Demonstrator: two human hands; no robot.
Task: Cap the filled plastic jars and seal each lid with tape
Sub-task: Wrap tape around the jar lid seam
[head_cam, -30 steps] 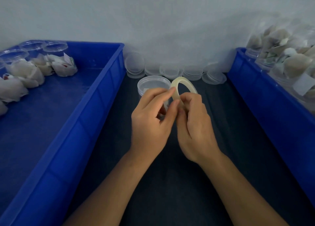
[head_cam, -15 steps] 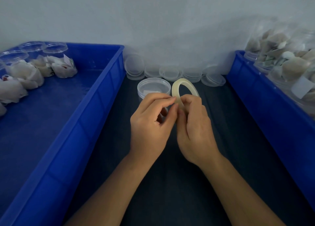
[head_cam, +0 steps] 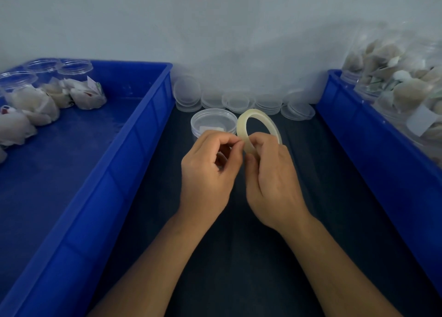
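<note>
My right hand (head_cam: 271,175) holds a thin ring of clear tape (head_cam: 257,125) upright over the dark table. My left hand (head_cam: 210,170) has its thumb and forefinger pinched together at the roll's left edge; I cannot see a tape end between them. Just behind my hands stands a capped clear plastic jar (head_cam: 212,121), partly hidden by my left hand. Several loose clear lids (head_cam: 239,100) are stacked along the wall at the back.
A blue bin (head_cam: 100,173) on the left holds several capped jars (head_cam: 35,94) with white packets at its far end. A blue bin (head_cam: 373,154) on the right is piled with filled jars (head_cam: 404,87). Dark table (head_cam: 239,257) lies between them.
My left fingertips have drawn back slightly from the roll and pinched closer together. The tape roll has tipped a little to the right. The view has shifted slightly down.
</note>
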